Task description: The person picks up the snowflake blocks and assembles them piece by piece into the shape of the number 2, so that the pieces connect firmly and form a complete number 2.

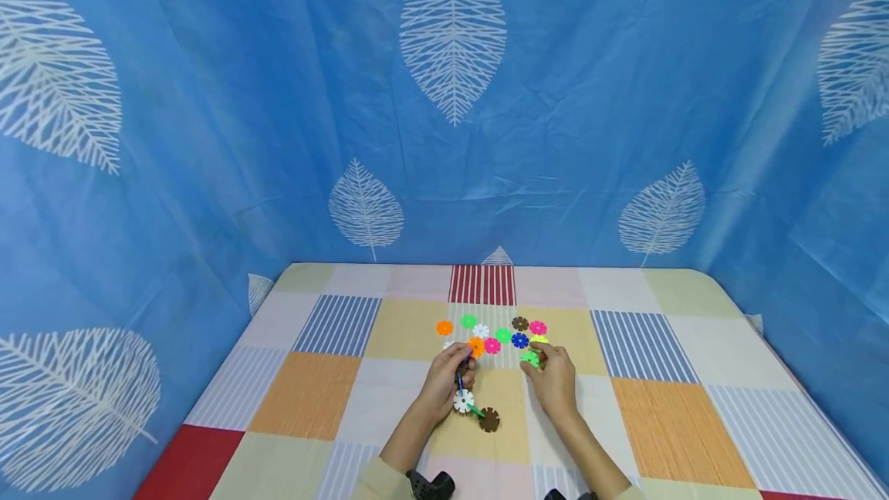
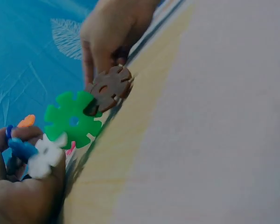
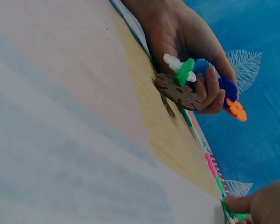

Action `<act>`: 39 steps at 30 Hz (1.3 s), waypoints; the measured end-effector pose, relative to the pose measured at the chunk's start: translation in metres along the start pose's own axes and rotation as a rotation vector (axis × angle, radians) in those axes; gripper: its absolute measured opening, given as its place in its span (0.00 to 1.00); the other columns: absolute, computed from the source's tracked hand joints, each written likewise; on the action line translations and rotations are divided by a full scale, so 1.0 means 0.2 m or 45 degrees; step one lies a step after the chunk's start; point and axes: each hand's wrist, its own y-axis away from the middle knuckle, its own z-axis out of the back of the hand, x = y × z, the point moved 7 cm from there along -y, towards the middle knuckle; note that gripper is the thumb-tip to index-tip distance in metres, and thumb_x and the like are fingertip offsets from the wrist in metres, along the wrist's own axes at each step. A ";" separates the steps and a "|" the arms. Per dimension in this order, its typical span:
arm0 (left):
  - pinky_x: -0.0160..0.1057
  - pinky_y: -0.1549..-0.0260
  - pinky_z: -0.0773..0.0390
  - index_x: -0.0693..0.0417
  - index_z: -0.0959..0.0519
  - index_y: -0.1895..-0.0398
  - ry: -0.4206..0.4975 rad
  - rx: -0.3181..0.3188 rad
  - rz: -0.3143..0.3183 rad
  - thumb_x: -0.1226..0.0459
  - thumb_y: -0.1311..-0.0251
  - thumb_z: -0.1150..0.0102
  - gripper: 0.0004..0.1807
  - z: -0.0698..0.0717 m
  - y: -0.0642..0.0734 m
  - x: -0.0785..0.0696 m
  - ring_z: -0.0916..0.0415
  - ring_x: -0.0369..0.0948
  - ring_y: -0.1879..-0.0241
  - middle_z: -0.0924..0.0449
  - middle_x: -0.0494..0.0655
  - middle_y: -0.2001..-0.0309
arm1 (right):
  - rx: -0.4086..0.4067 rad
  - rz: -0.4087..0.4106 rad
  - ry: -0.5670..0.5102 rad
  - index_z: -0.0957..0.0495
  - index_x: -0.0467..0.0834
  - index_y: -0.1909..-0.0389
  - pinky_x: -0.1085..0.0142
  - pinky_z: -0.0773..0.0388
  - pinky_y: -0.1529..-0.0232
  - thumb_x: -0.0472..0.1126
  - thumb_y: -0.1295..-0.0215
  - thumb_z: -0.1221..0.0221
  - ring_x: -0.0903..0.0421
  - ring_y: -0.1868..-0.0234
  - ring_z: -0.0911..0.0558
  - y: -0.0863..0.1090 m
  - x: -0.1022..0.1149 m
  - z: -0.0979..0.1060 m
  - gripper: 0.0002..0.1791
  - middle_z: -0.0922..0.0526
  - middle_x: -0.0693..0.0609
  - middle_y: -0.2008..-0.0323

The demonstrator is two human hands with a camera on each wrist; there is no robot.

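Note:
My left hand [image 1: 444,380] grips a chain of slotted plastic discs joined edge to edge. An orange disc [image 3: 236,109] and a dark blue disc [image 3: 227,88] stick out past its fingertips. From the other side of the hand hang a white disc [image 1: 464,400], a green disc [image 2: 72,120] and a brown disc [image 1: 489,419] at the end. Part of the chain is hidden by the fingers. To the right, my right hand [image 1: 554,383] pinches a loose bright green disc [image 1: 530,359] between thumb and fingers, low over the cloth.
Several loose discs lie beyond the hands, among them an orange one [image 1: 444,328], a pink one [image 1: 492,346], a blue one [image 1: 520,340] and a dark brown one [image 1: 520,323]. A patchwork cloth [image 1: 299,396] covers the table. Blue leaf-print curtains [image 1: 556,137] surround it.

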 end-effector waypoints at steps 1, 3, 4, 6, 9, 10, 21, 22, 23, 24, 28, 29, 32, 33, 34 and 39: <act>0.26 0.85 0.37 0.56 0.30 0.70 -0.031 0.001 0.000 0.66 0.34 0.52 0.06 -0.01 0.01 -0.01 0.41 0.32 0.86 0.32 0.46 0.78 | 0.020 -0.015 -0.047 0.20 0.32 0.60 0.65 0.29 0.70 0.31 0.53 0.32 0.54 0.72 0.28 0.00 0.01 -0.01 0.17 0.26 0.47 0.73; 0.25 0.87 0.35 0.57 0.29 0.70 -0.074 -0.013 -0.003 0.66 0.36 0.50 0.05 -0.01 0.02 -0.01 0.40 0.32 0.86 0.32 0.47 0.78 | 0.053 -0.040 -0.182 0.19 0.35 0.62 0.70 0.29 0.75 0.32 0.52 0.32 0.58 0.75 0.28 0.00 0.02 -0.04 0.14 0.24 0.50 0.76; 0.25 0.87 0.35 0.58 0.30 0.70 -0.094 -0.018 -0.003 0.66 0.36 0.49 0.06 -0.01 0.02 -0.01 0.39 0.32 0.87 0.31 0.47 0.79 | 0.069 -0.055 -0.277 0.18 0.35 0.63 0.71 0.28 0.77 0.32 0.51 0.32 0.58 0.76 0.27 0.01 0.03 -0.05 0.12 0.23 0.50 0.77; 0.26 0.88 0.34 0.59 0.30 0.70 -0.132 -0.018 -0.004 0.66 0.37 0.48 0.06 -0.01 0.02 -0.01 0.38 0.33 0.88 0.31 0.48 0.79 | 0.108 -0.072 -0.463 0.19 0.35 0.64 0.71 0.25 0.77 0.32 0.49 0.34 0.57 0.77 0.23 0.01 0.04 -0.07 0.10 0.20 0.48 0.76; 0.26 0.89 0.33 0.59 0.30 0.70 -0.144 -0.014 0.004 0.65 0.38 0.47 0.07 -0.01 0.01 0.01 0.37 0.32 0.89 0.31 0.48 0.80 | 0.168 -0.067 -0.683 0.19 0.34 0.63 0.67 0.21 0.73 0.29 0.47 0.36 0.53 0.74 0.19 0.03 0.06 -0.09 0.10 0.18 0.43 0.71; 0.26 0.90 0.32 0.59 0.30 0.70 -0.147 -0.006 0.008 0.65 0.37 0.48 0.07 -0.01 0.01 0.01 0.37 0.33 0.89 0.31 0.48 0.80 | 0.195 -0.059 -0.734 0.20 0.33 0.62 0.66 0.20 0.71 0.28 0.47 0.37 0.50 0.72 0.18 0.03 0.06 -0.10 0.10 0.17 0.41 0.70; 0.28 0.89 0.32 0.64 0.32 0.70 -0.215 0.077 0.015 0.68 0.35 0.53 0.07 -0.06 0.04 -0.03 0.35 0.33 0.90 0.29 0.47 0.82 | 0.318 0.131 -0.873 0.23 0.26 0.65 0.56 0.20 0.65 0.22 0.47 0.40 0.41 0.67 0.18 0.07 0.22 -0.04 0.07 0.20 0.33 0.67; 0.28 0.89 0.32 0.65 0.32 0.70 -0.219 0.074 0.020 0.68 0.35 0.52 0.08 -0.05 0.04 -0.03 0.35 0.33 0.90 0.29 0.47 0.82 | 0.317 0.140 -0.858 0.23 0.27 0.66 0.56 0.20 0.65 0.22 0.48 0.40 0.41 0.67 0.17 0.07 0.22 -0.04 0.07 0.20 0.33 0.68; 0.28 0.90 0.32 0.65 0.32 0.69 -0.218 0.071 0.022 0.67 0.35 0.52 0.08 -0.05 0.03 -0.02 0.35 0.33 0.90 0.29 0.47 0.82 | 0.312 0.150 -0.848 0.22 0.27 0.66 0.57 0.20 0.65 0.22 0.48 0.40 0.42 0.67 0.17 0.07 0.23 -0.04 0.07 0.20 0.33 0.68; 0.28 0.90 0.32 0.65 0.32 0.69 -0.219 0.071 0.019 0.67 0.35 0.51 0.08 -0.05 0.03 -0.02 0.35 0.33 0.90 0.29 0.47 0.82 | 0.305 0.159 -0.835 0.22 0.27 0.67 0.58 0.20 0.65 0.22 0.48 0.40 0.42 0.68 0.17 0.07 0.23 -0.03 0.06 0.19 0.34 0.69; 0.28 0.90 0.33 0.62 0.32 0.71 -0.242 0.079 0.001 0.64 0.36 0.49 0.10 -0.04 0.02 -0.01 0.36 0.33 0.89 0.29 0.46 0.83 | 0.259 0.239 -0.783 0.21 0.29 0.70 0.62 0.20 0.66 0.22 0.49 0.39 0.43 0.69 0.17 0.08 0.25 -0.02 0.05 0.18 0.37 0.71; 0.27 0.90 0.33 0.62 0.32 0.72 -0.252 0.088 -0.005 0.64 0.36 0.49 0.10 -0.04 0.02 -0.01 0.36 0.33 0.89 0.29 0.46 0.83 | 0.247 0.270 -0.767 0.21 0.29 0.71 0.63 0.19 0.66 0.22 0.50 0.39 0.43 0.70 0.17 0.08 0.26 -0.02 0.05 0.18 0.37 0.71; 0.27 0.90 0.34 0.60 0.32 0.74 -0.268 0.112 -0.013 0.64 0.36 0.49 0.10 -0.03 0.02 -0.01 0.37 0.33 0.89 0.30 0.45 0.83 | 0.229 0.359 -0.726 0.21 0.30 0.72 0.64 0.19 0.68 0.22 0.51 0.38 0.43 0.71 0.18 0.09 0.29 0.00 0.04 0.18 0.38 0.73; 0.27 0.90 0.35 0.60 0.31 0.74 -0.270 0.116 -0.011 0.64 0.36 0.50 0.10 -0.02 0.02 -0.01 0.37 0.33 0.89 0.30 0.45 0.84 | 0.228 0.385 -0.709 0.20 0.30 0.72 0.64 0.19 0.69 0.22 0.51 0.38 0.43 0.72 0.18 0.10 0.30 0.00 0.04 0.18 0.38 0.74; 0.27 0.90 0.35 0.60 0.31 0.74 -0.273 0.122 -0.013 0.65 0.36 0.50 0.10 -0.02 0.03 -0.01 0.37 0.33 0.89 0.30 0.45 0.84 | 0.229 0.404 -0.697 0.20 0.30 0.73 0.64 0.19 0.69 0.21 0.51 0.38 0.44 0.72 0.18 0.11 0.30 0.00 0.04 0.18 0.38 0.74; 0.26 0.90 0.36 0.61 0.31 0.74 -0.275 0.137 -0.010 0.66 0.37 0.50 0.09 -0.02 0.03 -0.01 0.37 0.32 0.89 0.31 0.45 0.83 | 0.198 0.472 -0.614 0.20 0.31 0.74 0.63 0.19 0.69 0.21 0.54 0.37 0.46 0.73 0.17 0.12 0.33 0.02 0.06 0.17 0.41 0.75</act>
